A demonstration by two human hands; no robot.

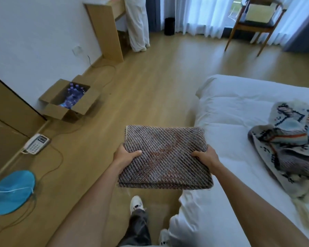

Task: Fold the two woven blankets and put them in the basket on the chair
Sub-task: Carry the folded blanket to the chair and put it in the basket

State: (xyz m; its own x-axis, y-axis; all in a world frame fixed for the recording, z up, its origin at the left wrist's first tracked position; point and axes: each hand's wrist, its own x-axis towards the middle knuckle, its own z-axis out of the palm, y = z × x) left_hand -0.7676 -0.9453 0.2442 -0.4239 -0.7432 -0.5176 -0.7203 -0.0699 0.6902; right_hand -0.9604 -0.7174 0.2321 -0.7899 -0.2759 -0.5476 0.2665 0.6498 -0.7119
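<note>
A folded brown-grey woven blanket (165, 155) is held flat in the air between the bed and the floor. My left hand (126, 155) grips its left edge and my right hand (206, 156) grips its right edge, thumbs on top. A second, patterned blanket (291, 150) with blue and orange motifs lies crumpled and unfolded on the white bed (230, 107) at the right. Far off at the top right stands a wooden chair (253, 27) with a pale yellowish basket (259, 12) on its seat.
An open cardboard box (70, 100) with blue-purple bottles sits by the left wall. A white telephone (36, 143) and cables lie on the wooden floor, a blue fan (11, 192) stands at lower left. A person in white trousers (137, 24) stands by a wooden desk (105, 27).
</note>
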